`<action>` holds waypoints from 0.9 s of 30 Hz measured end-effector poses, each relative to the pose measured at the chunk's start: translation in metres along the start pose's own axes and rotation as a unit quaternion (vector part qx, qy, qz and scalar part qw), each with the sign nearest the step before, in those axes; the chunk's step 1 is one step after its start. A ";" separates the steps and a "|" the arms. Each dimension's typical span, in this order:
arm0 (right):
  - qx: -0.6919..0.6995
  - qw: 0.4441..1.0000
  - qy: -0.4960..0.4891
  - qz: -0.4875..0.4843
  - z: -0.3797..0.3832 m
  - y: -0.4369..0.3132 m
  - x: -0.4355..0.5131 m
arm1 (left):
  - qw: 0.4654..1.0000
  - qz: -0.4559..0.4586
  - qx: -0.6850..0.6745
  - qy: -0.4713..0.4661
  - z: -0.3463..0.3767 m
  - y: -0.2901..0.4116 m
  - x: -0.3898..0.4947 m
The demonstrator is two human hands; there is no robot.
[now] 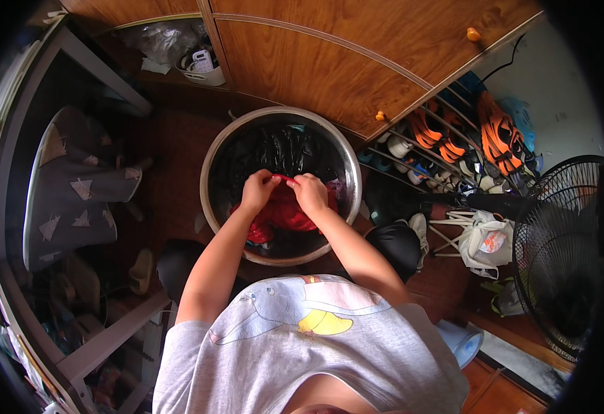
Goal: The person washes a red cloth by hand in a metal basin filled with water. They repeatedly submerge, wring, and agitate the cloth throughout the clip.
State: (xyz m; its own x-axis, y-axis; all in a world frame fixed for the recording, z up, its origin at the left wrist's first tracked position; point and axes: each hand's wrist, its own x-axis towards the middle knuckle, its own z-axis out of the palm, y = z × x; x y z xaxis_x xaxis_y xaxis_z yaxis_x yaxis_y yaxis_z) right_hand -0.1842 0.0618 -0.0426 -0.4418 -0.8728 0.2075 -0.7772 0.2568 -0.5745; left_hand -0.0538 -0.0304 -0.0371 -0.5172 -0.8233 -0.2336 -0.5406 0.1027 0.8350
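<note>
Between my knees stands a round metal basin (210, 171) with wet clothing in it. Over its middle, my left hand (258, 190) and my right hand (309, 192) pinch the edge of a red cloth garment (286, 211), a short stretch of it drawn between my fingertips. The rest of that garment hangs below my wrists into the basin. Behind my hands, a dark, glossy wet cloth (286, 147) fills the far half. A small patch of pale lilac fabric (336, 187) shows at the right wall.
Wooden cabinet doors (307, 57) rise just beyond the basin. At right are a metal shoe rack (426, 139), a black fan (560, 248) and a white bag (488, 240). On the left, a grey-framed table (115, 331) and a patterned grey chair (79, 191) stand near a slipper (141, 271).
</note>
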 end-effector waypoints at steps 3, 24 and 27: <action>0.247 0.957 -0.012 0.153 -0.010 -0.009 0.007 | 0.975 0.064 -0.212 0.036 0.002 0.035 -0.016; 0.682 0.600 -0.267 0.320 -0.117 -0.043 0.037 | 0.939 -0.013 -0.174 -0.295 -0.038 0.054 -0.026; 0.702 0.580 -0.275 0.308 -0.140 -0.036 0.050 | 0.930 0.121 -0.123 -0.323 -0.046 0.047 -0.024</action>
State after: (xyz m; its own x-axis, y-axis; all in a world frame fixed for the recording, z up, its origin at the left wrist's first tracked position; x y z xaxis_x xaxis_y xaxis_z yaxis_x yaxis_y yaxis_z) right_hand -0.2415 0.0667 0.0993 0.0684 -0.8940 -0.4429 0.7533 0.3373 -0.5646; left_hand -0.0362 -0.0319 0.0311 -0.9383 -0.2764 -0.2076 -0.2284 0.0449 0.9725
